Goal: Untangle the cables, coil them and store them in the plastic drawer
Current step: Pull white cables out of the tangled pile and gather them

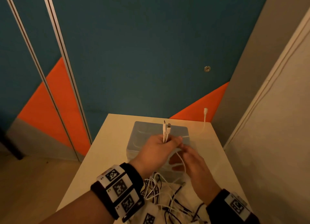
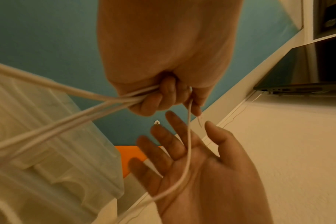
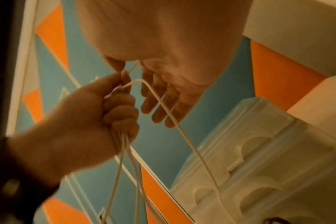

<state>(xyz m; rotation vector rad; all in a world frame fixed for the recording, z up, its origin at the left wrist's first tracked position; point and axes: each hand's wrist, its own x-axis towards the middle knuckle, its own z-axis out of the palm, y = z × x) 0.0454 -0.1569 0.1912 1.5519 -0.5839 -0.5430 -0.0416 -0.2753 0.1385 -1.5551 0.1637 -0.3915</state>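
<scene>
From the head view, the left hand (image 1: 156,146) grips several white cables (image 1: 166,133) over the plastic drawer (image 1: 177,131); more lie tangled on the table (image 1: 104,150). In the left wrist view the right hand (image 2: 197,166) lies flat-fingered, one strand across its palm. The right wrist view suggests light, limp, slippery cords, best pinched near the plugs.

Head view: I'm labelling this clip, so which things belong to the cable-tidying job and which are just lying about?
Part of the job:
- white cables gripped in the left hand
- one white strand across the open right hand
- tangled cable pile
- plastic drawer

Just there:
- table
- laptop, seen from the left wrist
- blue and orange wall
</scene>
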